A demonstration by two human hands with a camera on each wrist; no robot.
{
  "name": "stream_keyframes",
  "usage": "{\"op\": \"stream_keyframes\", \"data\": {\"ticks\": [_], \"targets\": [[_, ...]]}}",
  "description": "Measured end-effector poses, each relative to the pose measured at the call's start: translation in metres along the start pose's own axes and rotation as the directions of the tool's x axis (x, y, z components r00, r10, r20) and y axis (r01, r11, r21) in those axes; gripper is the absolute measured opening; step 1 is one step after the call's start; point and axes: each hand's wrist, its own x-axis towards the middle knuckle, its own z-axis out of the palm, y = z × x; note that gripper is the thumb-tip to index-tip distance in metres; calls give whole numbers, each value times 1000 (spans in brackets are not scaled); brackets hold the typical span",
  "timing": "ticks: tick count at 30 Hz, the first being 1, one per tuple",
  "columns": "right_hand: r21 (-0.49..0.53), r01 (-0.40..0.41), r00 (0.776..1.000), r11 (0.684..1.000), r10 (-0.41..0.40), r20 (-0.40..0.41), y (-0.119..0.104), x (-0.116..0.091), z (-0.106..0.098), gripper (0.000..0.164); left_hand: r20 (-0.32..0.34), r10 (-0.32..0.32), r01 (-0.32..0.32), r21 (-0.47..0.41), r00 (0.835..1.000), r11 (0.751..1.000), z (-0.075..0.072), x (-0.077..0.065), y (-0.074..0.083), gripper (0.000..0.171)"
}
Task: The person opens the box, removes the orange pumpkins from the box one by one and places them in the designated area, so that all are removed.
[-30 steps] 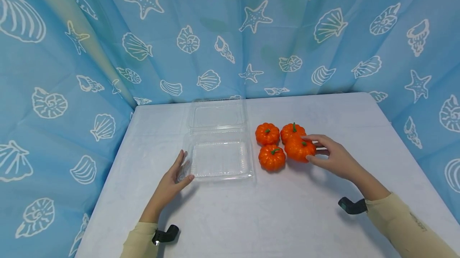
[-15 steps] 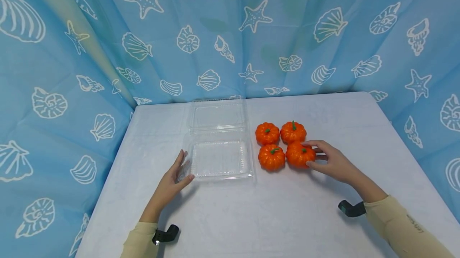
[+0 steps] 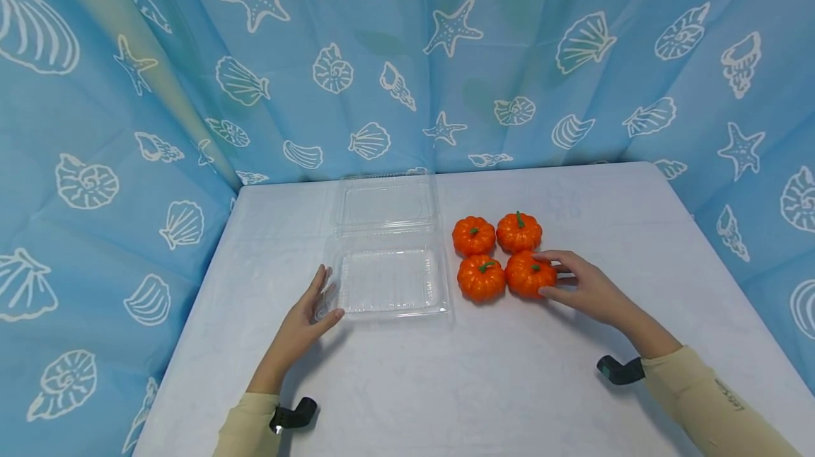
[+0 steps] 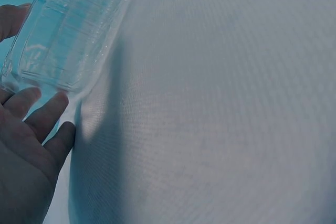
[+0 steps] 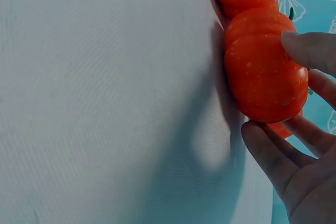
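Four-lobed rows aside, several small orange pumpkins stand in a tight cluster right of centre in the head view. The front right pumpkin (image 3: 528, 276) sits on the table with my right hand (image 3: 582, 286) around its right side, thumb and fingertips on its skin. Beside it are the front left pumpkin (image 3: 480, 280), the back left pumpkin (image 3: 473, 238) and the back right pumpkin (image 3: 518, 234). A clear plastic clamshell box (image 3: 388, 312) lies with its lid tipped back. My left hand (image 3: 299, 326) rests at its front left corner, fingers extended and spread.
The white-covered table (image 3: 433, 386) ends at a blue curtain (image 3: 395, 39) with sea shells and starfish along the back and sides. The box's raised-edge lid (image 3: 385, 204) reaches near the table's back edge. Dark wrist cameras (image 3: 620, 370) stick out from both sleeves.
My right hand has lowered the front right pumpkin onto the table in front of the back right one, then shifted it slightly left. The left hand and the box have stayed put.
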Motion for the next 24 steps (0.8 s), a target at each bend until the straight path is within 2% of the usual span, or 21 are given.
{"op": "stream_keyframes", "data": {"ticks": [10,18,24], "targets": [[-5,-25,1000,1000,25,-3,4,-2,0,72,5,3,-3,-18,1000,1000,1,0,3,93],[-24,-43,998,999,42,-46,4,-2,-8,63,14,13,-13,5,1000,1000,-3,0,4,93],[-69,-125,990,990,120,-75,10,2,-14,64,15,28,-28,27,1000,999,-4,-1,6,90]]}}
